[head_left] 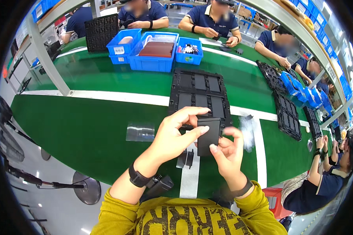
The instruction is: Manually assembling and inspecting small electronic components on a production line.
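A flat black rectangular case [208, 138] is held upright between both hands, above the green table. My left hand [180, 131] pinches its upper left side with the thumb across the front. My right hand [228, 150] grips the lower right edge, its thumb on the front and the fingers behind. Just beyond lies a black tray [200, 93] with several dark rectangular pieces in its compartments. Below the case, small black parts [190, 158] lie on a white strip. A clear plastic bag [140, 132] lies to the left, and another clear film [247, 133] to the right.
Blue bins [151, 62] stand at the back, one with brown sheets. A black tray [102, 33] leans beside them. More black trays [288, 115] line the right side. A grey metal post [47, 55] rises at the left. Several co-workers sit around the table.
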Demonstrator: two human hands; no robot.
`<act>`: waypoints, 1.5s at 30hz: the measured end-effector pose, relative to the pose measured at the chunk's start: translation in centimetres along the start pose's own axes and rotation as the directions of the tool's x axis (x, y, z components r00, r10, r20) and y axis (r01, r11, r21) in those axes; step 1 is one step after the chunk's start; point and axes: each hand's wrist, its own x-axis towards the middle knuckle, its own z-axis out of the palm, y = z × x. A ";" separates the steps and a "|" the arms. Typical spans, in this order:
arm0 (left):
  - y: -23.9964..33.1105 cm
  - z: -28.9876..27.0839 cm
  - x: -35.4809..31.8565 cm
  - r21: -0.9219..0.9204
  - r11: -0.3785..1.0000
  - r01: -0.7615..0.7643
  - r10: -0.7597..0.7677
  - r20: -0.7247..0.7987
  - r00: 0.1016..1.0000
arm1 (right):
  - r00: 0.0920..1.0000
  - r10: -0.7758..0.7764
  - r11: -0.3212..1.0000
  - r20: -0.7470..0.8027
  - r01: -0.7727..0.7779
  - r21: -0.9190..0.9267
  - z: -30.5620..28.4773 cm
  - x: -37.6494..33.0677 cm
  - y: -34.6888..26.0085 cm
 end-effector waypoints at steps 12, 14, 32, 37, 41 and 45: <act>-1.9 -1.8 0.3 0.125 0.992 0.011 -0.043 0.256 0.966 | 0.997 0.040 0.951 0.059 -0.020 -0.310 -1.0 -0.5 0.5; -1.7 -1.9 0.0 0.145 0.989 0.020 -0.055 0.240 0.969 | 0.997 0.052 0.956 0.060 -0.033 -0.292 -0.9 -0.7 0.5; -2.3 -2.4 -0.4 0.145 0.986 -0.081 0.026 0.346 0.938 | 0.995 0.095 0.976 0.008 -0.091 -0.198 -0.2 -1.2 0.1; -2.6 -2.8 -0.2 0.071 0.996 -0.051 0.015 0.429 0.903 | 0.997 0.071 0.965 0.042 -0.057 -0.257 -0.1 -1.3 -0.1; -2.5 -2.4 -0.2 0.076 0.996 -0.044 0.007 0.433 0.901 | 0.995 0.097 0.968 0.033 -0.086 -0.237 -0.6 -1.7 0.2; -2.7 -1.3 -0.7 0.086 0.993 -0.083 0.051 0.326 0.944 | 0.996 0.085 0.962 -0.033 -0.090 -0.256 -0.1 -1.4 0.1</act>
